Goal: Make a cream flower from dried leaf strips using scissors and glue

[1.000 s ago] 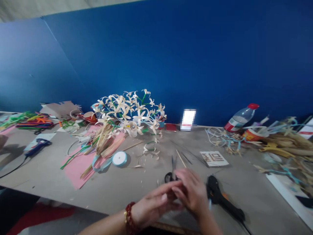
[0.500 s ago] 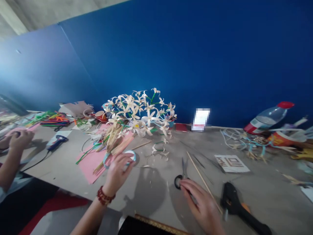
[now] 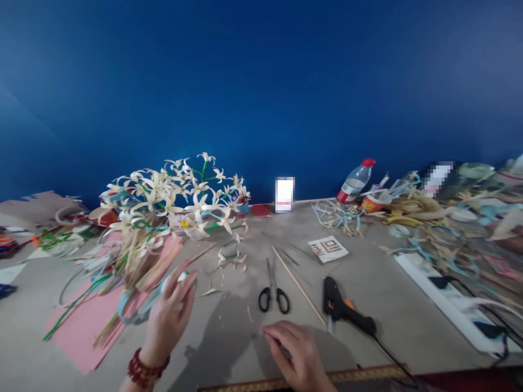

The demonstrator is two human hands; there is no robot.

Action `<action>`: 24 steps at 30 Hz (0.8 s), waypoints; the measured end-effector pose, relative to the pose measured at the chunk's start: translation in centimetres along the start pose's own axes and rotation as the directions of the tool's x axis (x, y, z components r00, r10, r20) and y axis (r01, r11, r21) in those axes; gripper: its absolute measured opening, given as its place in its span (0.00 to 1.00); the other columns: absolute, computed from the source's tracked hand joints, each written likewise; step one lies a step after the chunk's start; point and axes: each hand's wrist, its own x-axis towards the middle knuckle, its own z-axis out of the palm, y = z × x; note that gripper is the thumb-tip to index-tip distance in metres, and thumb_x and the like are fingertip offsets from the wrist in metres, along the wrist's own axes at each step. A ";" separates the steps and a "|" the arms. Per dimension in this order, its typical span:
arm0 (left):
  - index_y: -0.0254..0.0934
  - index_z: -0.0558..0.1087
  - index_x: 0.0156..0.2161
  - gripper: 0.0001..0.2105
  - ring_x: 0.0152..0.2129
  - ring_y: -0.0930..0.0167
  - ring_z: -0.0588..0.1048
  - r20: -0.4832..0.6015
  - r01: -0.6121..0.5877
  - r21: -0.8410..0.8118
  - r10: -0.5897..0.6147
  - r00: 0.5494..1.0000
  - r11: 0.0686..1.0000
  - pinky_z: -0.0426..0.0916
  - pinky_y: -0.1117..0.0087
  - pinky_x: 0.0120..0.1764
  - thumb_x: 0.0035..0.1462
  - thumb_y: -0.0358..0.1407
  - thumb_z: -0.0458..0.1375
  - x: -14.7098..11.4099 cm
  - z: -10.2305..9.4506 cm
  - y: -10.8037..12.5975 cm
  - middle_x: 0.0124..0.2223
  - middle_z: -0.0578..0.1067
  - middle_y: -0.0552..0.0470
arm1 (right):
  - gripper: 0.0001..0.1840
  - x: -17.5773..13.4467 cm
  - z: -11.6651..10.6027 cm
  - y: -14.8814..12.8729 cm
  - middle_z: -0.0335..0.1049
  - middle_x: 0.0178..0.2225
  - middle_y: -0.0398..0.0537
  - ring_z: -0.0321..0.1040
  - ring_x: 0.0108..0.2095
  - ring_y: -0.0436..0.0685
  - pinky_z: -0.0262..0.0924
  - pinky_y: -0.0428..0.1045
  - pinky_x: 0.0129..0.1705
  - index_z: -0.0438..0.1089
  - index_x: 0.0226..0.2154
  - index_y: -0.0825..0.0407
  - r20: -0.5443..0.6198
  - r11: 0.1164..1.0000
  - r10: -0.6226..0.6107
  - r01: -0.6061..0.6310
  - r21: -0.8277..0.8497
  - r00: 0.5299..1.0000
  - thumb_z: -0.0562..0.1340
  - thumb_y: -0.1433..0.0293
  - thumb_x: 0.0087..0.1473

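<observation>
My left hand (image 3: 174, 307), with a red bead bracelet at the wrist, hovers with fingers apart over a blue-and-white roll (image 3: 165, 283), partly hidden beneath it. Beside it, pale dry strips (image 3: 137, 258) lie on pink paper (image 3: 79, 326). My right hand (image 3: 296, 351) rests low over the table, thumb and fingers together; whatever they hold, if anything, is hidden. Just beyond its fingertips lie black-handled scissors (image 3: 273, 296), untouched, blades pointing away. A bunch of white handmade flowers (image 3: 175, 190) on green stems stands behind my left hand.
Right of the scissors are a thin wooden stick (image 3: 300, 286) and a black glue gun (image 3: 343, 307) with its cable. A printed white card (image 3: 328, 249), a bottle (image 3: 355, 182) and a power strip (image 3: 443, 302) sit farther right. Tangled strips (image 3: 433, 212) cover the right back.
My right hand has come off the scissors and drawn back toward me; they now lie free. The view has turned right, and the other person's hands at left are out of sight.
</observation>
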 end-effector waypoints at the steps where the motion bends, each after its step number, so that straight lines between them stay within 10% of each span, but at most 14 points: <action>1: 0.39 0.67 0.58 0.17 0.45 0.62 0.79 0.035 -0.026 -0.003 0.026 0.999 1.000 0.74 0.61 0.48 0.65 0.33 0.53 0.0 0.5 0.6 0.56 0.75 0.39 | 0.11 0.1 -0.1 0.1 0.79 0.31 0.47 0.76 0.30 0.54 0.69 0.46 0.32 0.71 0.40 0.49 -0.006 1.000 0.000 0.000 -0.008 1.000 0.53 0.71 0.64; 6: 0.44 0.59 0.65 0.26 0.56 0.62 0.73 0.109 -0.185 -0.118 0.198 0.974 0.976 0.69 0.57 0.57 0.63 0.25 0.49 -0.6 1.7 2.5 0.61 0.72 0.43 | 0.11 1.4 -2.4 2.4 0.79 0.34 0.48 0.77 0.34 0.56 0.70 0.48 0.37 0.73 0.40 0.50 -0.037 0.990 0.042 -0.046 -0.131 0.998 0.54 0.71 0.65; 11: 0.45 0.68 0.60 0.23 0.60 0.56 0.68 0.199 -0.102 -0.043 0.109 0.974 0.994 0.60 0.42 0.61 0.62 0.26 0.52 -1.8 1.5 3.0 0.72 0.52 0.40 | 0.12 4.4 -6.5 6.0 0.78 0.37 0.53 0.76 0.38 0.60 0.69 0.51 0.41 0.75 0.38 0.52 0.014 0.882 0.199 -0.173 -0.438 0.980 0.55 0.71 0.63; 17: 0.40 0.74 0.48 0.12 0.53 0.61 0.75 0.015 0.037 -0.170 -0.035 0.999 0.985 0.72 0.55 0.54 0.62 0.27 0.54 -3.4 1.4 2.5 0.56 0.75 0.41 | 0.12 9.8 -8.0 7.0 0.78 0.39 0.52 0.74 0.43 0.61 0.65 0.51 0.43 0.76 0.39 0.51 0.372 0.726 0.406 -0.047 -0.686 0.835 0.56 0.73 0.63; 24: 0.41 0.76 0.46 0.11 0.46 0.63 0.78 -0.034 0.044 -0.229 -0.054 0.998 0.972 0.75 0.60 0.49 0.62 0.27 0.55 -4.7 1.1 2.8 0.46 0.80 0.45 | 0.10 13.1 -6.1 8.8 0.80 0.35 0.55 0.77 0.38 0.62 0.64 0.49 0.36 0.77 0.35 0.52 0.424 0.673 0.499 -0.030 -0.739 0.756 0.58 0.74 0.58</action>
